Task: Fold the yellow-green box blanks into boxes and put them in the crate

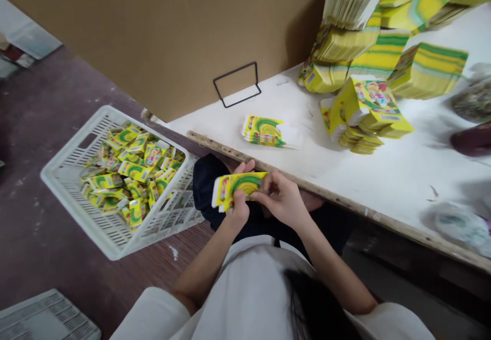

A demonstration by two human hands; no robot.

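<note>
A small yellow and green printed carton (pixel 245 184) is held over my lap, just off the table's front edge. My left hand (pixel 240 206) grips its left part, thumb on top and fingers beneath. At the carton's right end, my right hand (pixel 284 197) pinches with thumb and fingers; whatever lies between those fingertips is hidden. A white flap shows at the carton's left end. Just beyond, on the white table, lies a short overlapping stack of flat cartons (pixel 264 131) of the same print.
A white plastic basket (pixel 111 250) full of small yellow cartons stands at left. Tall bundles of flat cartons (pixel 345 48) fill the table's back right, with another carton pile (pixel 378 105) before them. A large cardboard sheet (pixel 172 33) and a black wire frame (pixel 238 102) stand at the back.
</note>
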